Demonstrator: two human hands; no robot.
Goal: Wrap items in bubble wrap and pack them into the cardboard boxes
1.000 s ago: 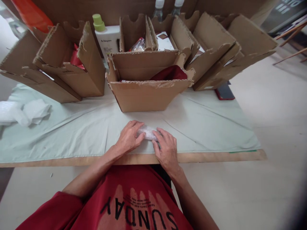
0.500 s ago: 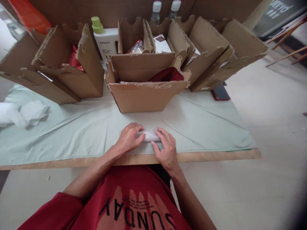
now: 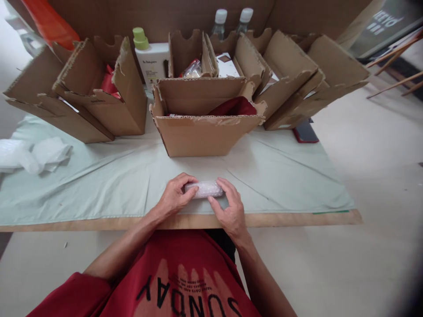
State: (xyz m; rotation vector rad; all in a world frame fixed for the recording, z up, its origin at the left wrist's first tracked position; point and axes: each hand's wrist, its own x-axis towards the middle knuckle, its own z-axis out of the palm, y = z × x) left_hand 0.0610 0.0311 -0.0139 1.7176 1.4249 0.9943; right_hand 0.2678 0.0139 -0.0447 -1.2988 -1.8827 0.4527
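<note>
A small bubble-wrap roll [image 3: 208,189] lies crosswise near the front edge of the cloth-covered table. My left hand [image 3: 176,192] is closed around its left end, thumb on the near side and fingers over the far side. At the right end, my right hand [image 3: 230,206] curls its thumb and fingers about the roll in the same way. Whatever may be inside the wrap cannot be made out. Just beyond my hands stands a cardboard box [image 3: 200,138] with dark red fabric [image 3: 234,107] in it.
Several cut cardboard boxes [image 3: 132,105] line the back, with a white green-capped bottle [image 3: 152,61] among them. Two clear bottles [image 3: 220,24] stand behind. Folded bubble wrap [image 3: 49,152] lies at the left. A dark flat item [image 3: 306,132] rests at the right edge.
My left hand has shifted slightly left along the roll, so more of the bubble wrap shows. The right hand stays at its end. The whole view has shifted a little.
</note>
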